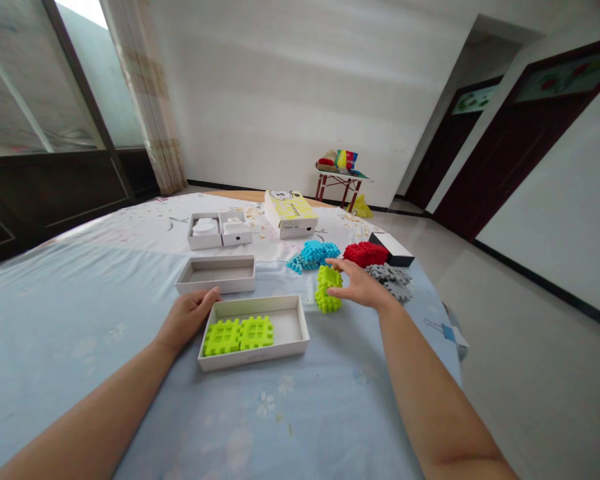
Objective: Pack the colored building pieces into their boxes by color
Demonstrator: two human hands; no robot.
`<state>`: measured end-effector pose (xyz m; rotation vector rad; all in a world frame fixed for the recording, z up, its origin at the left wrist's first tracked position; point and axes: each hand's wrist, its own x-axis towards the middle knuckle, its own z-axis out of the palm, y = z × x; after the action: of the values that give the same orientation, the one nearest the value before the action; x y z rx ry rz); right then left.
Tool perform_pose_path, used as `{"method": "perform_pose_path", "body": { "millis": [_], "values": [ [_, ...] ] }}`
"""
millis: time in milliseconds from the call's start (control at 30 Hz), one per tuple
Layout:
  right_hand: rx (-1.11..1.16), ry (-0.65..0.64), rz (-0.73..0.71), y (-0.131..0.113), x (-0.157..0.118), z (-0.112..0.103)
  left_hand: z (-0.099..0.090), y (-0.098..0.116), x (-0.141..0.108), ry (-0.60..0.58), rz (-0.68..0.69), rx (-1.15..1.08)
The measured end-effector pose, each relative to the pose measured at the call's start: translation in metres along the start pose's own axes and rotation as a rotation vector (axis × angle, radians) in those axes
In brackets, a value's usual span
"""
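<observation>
Two green toy pieces (240, 335) lie side by side in the left and middle part of a white box (304, 327). At that box's back left corner rests my left hand (189, 319), thumb toward the rim, its other fingers partly hidden; whether it grips anything is unclear. My right hand (359, 285) is at the right side of a stack of green pieces (327, 291), fingers spread and curved around its upper part. Behind the stack is a pile of blue pieces (316, 255). Red pieces (365, 254) and grey pieces (391, 280) lie beyond my right hand.
A shallow white tray (217, 289) stands behind the near box. Farther back are two small boxes (205, 243) with white items and a yellow-and-white box (291, 220). A black-and-white box (394, 249) stands at the right, near the table edge. A blue clip (448, 333) hangs there.
</observation>
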<state>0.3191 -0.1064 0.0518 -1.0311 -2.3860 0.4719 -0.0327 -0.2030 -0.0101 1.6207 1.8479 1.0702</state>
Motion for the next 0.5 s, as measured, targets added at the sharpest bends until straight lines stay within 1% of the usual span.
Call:
{"method": "perform_pose_path", "body": {
  "millis": [33, 100, 167, 233, 333, 500],
  "values": [
    [0.024, 0.017, -0.031, -0.011, 0.0, -0.001, 0.0, 0.0, 0.0, -0.001, -0.002, 0.0],
    [0.059, -0.003, -0.112, -0.037, -0.002, 0.001, 0.0, -0.001, 0.0, -0.004, 0.002, -0.005],
    [0.043, -0.083, -0.204, -0.062, -0.003, 0.007, 0.0, -0.002, 0.0, -0.018, 0.011, -0.012],
    [0.002, -0.158, -0.259, -0.079, -0.004, 0.016, 0.0, -0.002, 0.0, -0.023, 0.019, -0.014],
    [-0.066, -0.23, -0.272, -0.086, -0.005, 0.029, 0.0, -0.002, 0.0, -0.01, 0.028, -0.009],
    [-0.121, -0.294, -0.249, -0.082, -0.006, 0.04, -0.001, 0.001, 0.0, -0.004, 0.03, -0.007]
  ]
}}
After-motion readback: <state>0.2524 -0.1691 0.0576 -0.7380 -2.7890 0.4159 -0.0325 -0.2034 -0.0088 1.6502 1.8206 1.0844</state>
